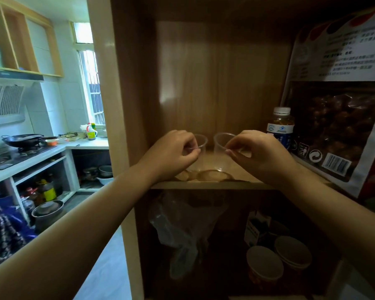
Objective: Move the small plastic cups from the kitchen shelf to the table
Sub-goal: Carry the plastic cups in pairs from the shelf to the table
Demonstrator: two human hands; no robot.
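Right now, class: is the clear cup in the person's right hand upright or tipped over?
Upright. The right cup has its open rim on top and its narrower base down by the shelf; the right hand pinches its rim.

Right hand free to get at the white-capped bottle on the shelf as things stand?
Probably not: the right hand is pinching the rim of a clear plastic cup. The white-capped bottle stands just behind it, path unobstructed, but the hand is occupied.

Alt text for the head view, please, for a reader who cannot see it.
Two bare hands, left hand and right hand, each pinch the rim of a clear plastic cup, left cup and right cup, on a wooden shelf; a bottle stands right.
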